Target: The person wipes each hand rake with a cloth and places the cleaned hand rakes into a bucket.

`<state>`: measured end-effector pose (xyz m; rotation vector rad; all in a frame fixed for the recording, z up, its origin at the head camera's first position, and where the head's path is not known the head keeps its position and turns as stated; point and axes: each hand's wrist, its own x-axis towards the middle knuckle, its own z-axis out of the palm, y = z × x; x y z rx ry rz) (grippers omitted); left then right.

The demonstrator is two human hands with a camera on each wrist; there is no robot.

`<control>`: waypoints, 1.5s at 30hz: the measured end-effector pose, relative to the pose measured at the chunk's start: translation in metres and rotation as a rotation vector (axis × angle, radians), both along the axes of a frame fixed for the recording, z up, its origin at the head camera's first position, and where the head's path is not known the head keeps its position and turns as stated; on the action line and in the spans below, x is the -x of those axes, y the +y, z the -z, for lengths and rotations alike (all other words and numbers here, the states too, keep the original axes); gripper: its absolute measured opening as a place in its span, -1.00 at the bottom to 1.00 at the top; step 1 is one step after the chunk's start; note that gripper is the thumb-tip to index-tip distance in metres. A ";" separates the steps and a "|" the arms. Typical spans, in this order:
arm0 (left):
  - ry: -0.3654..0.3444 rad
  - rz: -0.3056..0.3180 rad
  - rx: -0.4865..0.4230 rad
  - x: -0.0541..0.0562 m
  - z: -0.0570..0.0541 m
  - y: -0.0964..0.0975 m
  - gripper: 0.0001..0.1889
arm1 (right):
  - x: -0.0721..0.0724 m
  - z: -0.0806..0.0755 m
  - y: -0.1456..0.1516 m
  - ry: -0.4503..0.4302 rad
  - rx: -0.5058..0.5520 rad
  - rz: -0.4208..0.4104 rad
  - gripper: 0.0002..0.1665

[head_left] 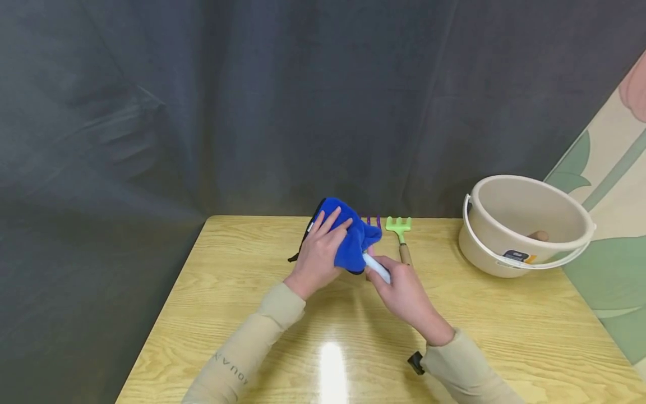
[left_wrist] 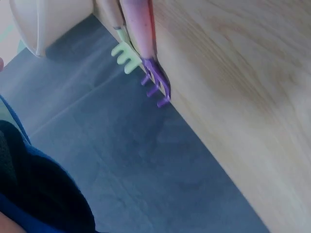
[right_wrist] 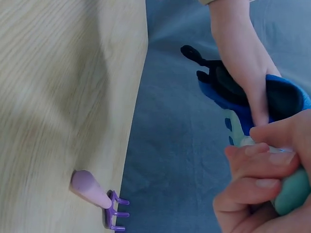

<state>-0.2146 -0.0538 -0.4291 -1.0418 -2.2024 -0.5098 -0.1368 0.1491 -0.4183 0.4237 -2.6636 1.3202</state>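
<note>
A blue cloth (head_left: 355, 240) with dark edging and a black loop is held up over the back of the table by my left hand (head_left: 318, 252), fingers spread over its outer face and thumb on the other side. My right hand (head_left: 404, 289) grips the pale blue handle (head_left: 377, 268) of a small hand tool, fingers curled round it. The handle's teal end (right_wrist: 293, 191) shows below those fingers in the right wrist view. The tool's pale head (right_wrist: 235, 125) goes in against the cloth, which partly hides it.
A green hand rake (head_left: 398, 225) with a wooden handle and a purple hand rake (left_wrist: 156, 80) with a pink handle lie at the table's back edge. At the right stands a beige bucket (head_left: 471, 247) with a wooden handle (head_left: 539, 235) inside. A dark curtain (head_left: 323, 112) hangs behind.
</note>
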 end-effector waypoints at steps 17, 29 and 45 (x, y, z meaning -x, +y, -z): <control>-0.176 0.177 -0.098 -0.024 0.001 0.018 -0.33 | 0.002 0.004 0.002 0.019 -0.023 0.053 -0.93; -0.080 0.218 -0.049 -0.019 0.003 0.015 -0.29 | 0.003 0.007 0.003 0.044 0.003 0.056 -0.86; 0.070 0.028 -0.014 0.009 -0.008 -0.020 -0.48 | -0.002 0.014 0.008 -0.006 0.003 -0.003 -0.76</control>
